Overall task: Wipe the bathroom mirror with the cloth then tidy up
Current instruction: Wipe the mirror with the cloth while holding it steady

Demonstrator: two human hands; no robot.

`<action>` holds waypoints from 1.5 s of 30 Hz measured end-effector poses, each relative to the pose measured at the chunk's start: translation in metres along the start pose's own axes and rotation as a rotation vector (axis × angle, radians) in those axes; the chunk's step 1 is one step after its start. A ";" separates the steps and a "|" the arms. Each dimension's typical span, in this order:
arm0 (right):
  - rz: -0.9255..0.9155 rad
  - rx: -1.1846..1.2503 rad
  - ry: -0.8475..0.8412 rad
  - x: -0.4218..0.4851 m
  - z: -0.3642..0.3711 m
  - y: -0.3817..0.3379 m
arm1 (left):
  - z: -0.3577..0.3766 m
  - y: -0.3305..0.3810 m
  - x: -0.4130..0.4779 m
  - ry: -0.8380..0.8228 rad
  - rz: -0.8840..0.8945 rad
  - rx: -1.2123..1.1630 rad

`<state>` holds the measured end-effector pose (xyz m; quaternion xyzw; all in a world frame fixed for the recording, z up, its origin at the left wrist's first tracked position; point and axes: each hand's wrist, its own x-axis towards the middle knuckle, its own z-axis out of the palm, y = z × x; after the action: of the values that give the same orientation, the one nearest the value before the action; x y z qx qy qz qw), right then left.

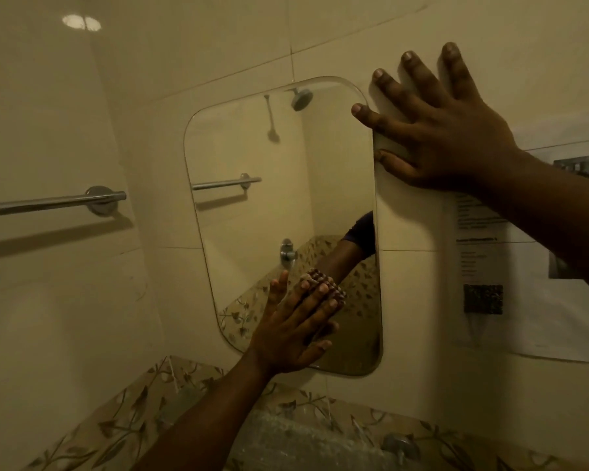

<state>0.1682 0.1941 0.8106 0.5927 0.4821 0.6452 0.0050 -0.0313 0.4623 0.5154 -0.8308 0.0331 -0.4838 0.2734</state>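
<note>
Mirror (279, 212) is fixed to the tiled wall (65, 113), frameless w/ rounded corners; shower head, tap and a towel bar are seen reflected in it. Left hand (293, 331) is pressed flat on the lower part of the glass, fingers spread and extended, not curled. Cloth (323, 283) is only glimpsed past the fingertips, a ribbed/knobbly bit that is partly a reflection, so it is judged to be pinned betw. palm and glass rather than gripped. Flat palm probably used so pressure is spread and more glass is covered per stroke.

Right hand (432, 130) is laid open on the wall at the mirror's upper right edge, fingers splayed, thumb touching the side of the glass; nothing is held in it. Prob. placed there to brace the body and steady the mirror while the other hand rubs.

Towel bar (51, 200) is mounted on the wall, left of the mirror, well apart from both hands. Printed paper sheet (510, 266) is stuck to the wall on the right, under the right forearm. Patterned tile band (116, 426) runs below the mirror; a tap (400, 445) is just visible at the bottom edge.

Step judged as wiping in progress, lower area being worked; upper glass not reached by the cloth at this moment. Tidy-up not yet begun. Streaks can't be judged, light too dim.
</note>
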 end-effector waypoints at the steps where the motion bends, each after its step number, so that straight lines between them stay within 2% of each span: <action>1: 0.003 0.001 0.001 -0.001 0.000 0.000 | 0.000 0.000 -0.003 0.001 -0.053 0.006; 8: -0.002 0.011 0.000 0.000 0.003 0.000 | -0.004 -0.012 -0.009 0.009 -0.487 -0.049; 11: -0.005 0.027 -0.001 -0.001 0.003 -0.001 | -0.009 -0.029 -0.008 0.083 -0.694 -0.126; 14: -0.009 0.027 -0.001 -0.001 0.004 -0.001 | -0.009 -0.038 -0.003 0.170 -0.806 -0.186; 18: -0.009 0.035 -0.002 -0.001 0.005 -0.001 | -0.007 -0.043 0.013 0.262 -1.094 -0.234; 23: -0.013 0.040 -0.008 -0.001 0.005 -0.002 | -0.009 -0.044 0.019 0.281 -1.220 -0.245; 29: -0.020 0.042 -0.009 -0.001 0.005 -0.003 | -0.012 -0.045 0.029 0.350 -1.510 -0.369; 36: -0.021 0.045 -0.010 -0.001 0.004 -0.004 | -0.011 -0.035 0.029 0.355 -1.761 -0.454; 45: -0.022 0.042 -0.005 -0.002 0.006 -0.003 | -0.003 -0.005 0.022 0.321 -1.968 -0.518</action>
<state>0.1719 0.1983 0.8060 0.5890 0.5019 0.6333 0.0011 -0.0233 0.4585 0.5361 -0.4490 -0.5228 -0.5766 -0.4389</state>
